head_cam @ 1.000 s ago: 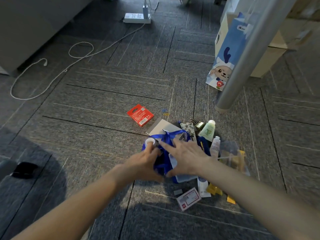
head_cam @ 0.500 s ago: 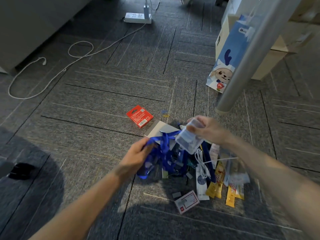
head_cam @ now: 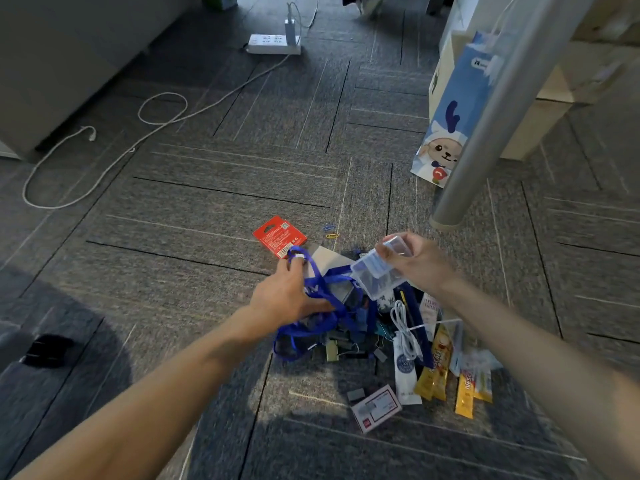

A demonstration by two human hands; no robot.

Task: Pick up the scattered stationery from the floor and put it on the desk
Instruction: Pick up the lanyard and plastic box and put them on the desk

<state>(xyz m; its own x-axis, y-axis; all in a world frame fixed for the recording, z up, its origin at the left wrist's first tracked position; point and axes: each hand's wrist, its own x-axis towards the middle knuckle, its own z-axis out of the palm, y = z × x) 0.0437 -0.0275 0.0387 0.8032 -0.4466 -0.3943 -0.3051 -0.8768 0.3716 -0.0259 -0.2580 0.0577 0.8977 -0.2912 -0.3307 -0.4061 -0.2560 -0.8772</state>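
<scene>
Left hand (head_cam: pixel 287 294) grips tangled blue fabric lanyard (head_cam: pixel 337 271); its loops trail down into the stationery pile on the grey carpet floor (head_cam: pixel 194 271). Right hand (head_cam: pixel 422 266) pinches small clear plastic box (head_cam: pixel 375 273), raised over the pile, at 3 o'clock of the left hand. Hands apart, each clamped on its own item. White coiled cable (head_cam: pixel 405 332) and yellow sachets (head_cam: pixel 434 370) lie at 5 o'clock of the box. Flat red cardboard packet (head_cam: pixel 278 237) at 11 o'clock of pile. Silver metal desk leg (head_cam: pixel 485 133) at 1 o'clock.
</scene>
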